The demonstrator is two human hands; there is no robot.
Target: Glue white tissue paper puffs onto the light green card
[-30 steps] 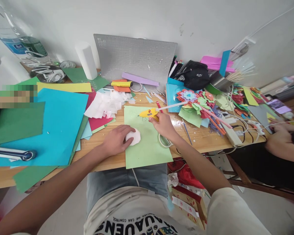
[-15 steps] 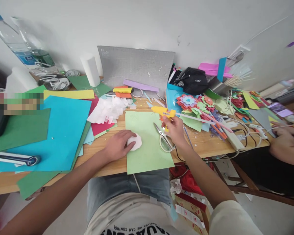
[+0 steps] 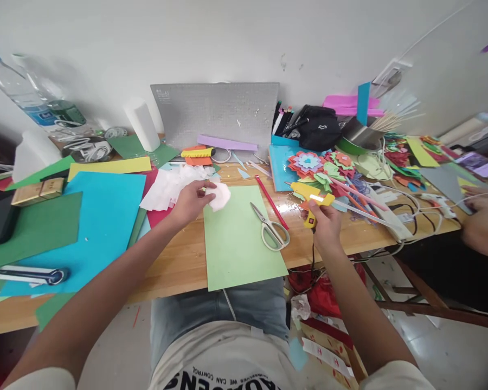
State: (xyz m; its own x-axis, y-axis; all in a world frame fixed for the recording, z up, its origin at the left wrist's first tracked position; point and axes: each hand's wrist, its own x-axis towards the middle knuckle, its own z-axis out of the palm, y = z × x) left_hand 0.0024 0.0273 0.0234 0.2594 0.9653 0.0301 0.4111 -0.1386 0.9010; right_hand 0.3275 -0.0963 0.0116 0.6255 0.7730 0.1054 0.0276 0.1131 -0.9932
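Note:
My left hand is closed on a small white tissue-paper flower, lifted just above the top left corner of a light green paper sheet. My right hand grips a yellow glue gun with its nozzle pointing left, held over the wooden table to the right of the sheet. Scissors with pale handles lie on the sheet's right edge, between the two hands. A red stick lies beside them.
Large blue, green and yellow paper sheets cover the left of the table, with a pile of white tissue pieces. A grey cutting mat leans on the wall. Paper flowers, a power strip and cables sit right. Another person's hand rests far right.
My left hand has lifted the white flower off the green sheet, up and to the left. My right hand has carried the glue gun rightward, away from the sheet, uncovering the scissors.

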